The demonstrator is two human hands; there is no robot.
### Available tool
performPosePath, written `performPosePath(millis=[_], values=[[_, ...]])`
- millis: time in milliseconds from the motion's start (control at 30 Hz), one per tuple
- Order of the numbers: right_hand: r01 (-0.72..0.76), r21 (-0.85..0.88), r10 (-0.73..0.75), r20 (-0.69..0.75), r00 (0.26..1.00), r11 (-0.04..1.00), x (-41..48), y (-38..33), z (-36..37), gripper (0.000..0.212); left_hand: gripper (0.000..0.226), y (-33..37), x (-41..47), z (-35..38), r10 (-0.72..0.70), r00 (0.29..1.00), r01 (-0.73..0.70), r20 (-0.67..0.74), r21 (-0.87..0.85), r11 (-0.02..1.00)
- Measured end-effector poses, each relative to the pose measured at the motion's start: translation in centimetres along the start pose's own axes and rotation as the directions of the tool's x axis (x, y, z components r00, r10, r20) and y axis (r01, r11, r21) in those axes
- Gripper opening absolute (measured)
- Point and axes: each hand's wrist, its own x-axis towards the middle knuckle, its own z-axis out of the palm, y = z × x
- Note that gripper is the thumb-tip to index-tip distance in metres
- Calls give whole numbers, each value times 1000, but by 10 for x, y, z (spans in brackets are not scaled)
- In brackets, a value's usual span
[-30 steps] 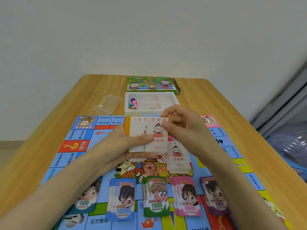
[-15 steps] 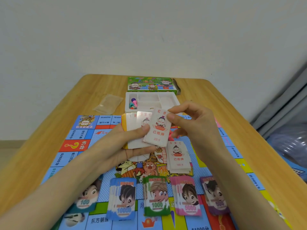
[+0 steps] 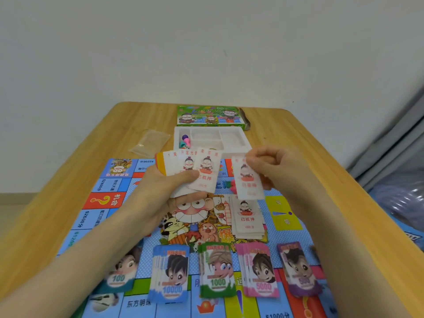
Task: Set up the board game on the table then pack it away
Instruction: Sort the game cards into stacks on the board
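Head view: the left hand (image 3: 169,187), forearm entering from 7 o'clock, grasps a fan of cards (image 3: 195,168), thumb across their faces, long axes toward 12. At its 3 o'clock a single card (image 3: 249,182), long axis roughly 12-to-6, hangs pinched at its top by the right hand (image 3: 273,171), above the card pile (image 3: 247,222) on the board (image 3: 101,200).

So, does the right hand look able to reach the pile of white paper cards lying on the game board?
Probably yes: the right hand, pinching one white paper card, hangs near the white card pile, and nothing lies between them.
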Motion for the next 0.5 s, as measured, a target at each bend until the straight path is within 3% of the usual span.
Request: performPosePath(millis=[100, 167, 500], values=[[-34, -364, 62, 65, 996, 931, 3, 7, -1, 16, 24, 0, 1, 0, -6, 1000, 6, -5, -4, 1000], [-23, -501, 87, 104, 991, 865, 5, 12, 1, 19, 23, 0, 0, 0, -9, 1000, 8, 8, 8, 1000], [15, -688, 118, 146, 982, 726, 5, 16, 4, 25, 22, 1, -1, 2, -18, 1000, 17, 22, 27, 999]])
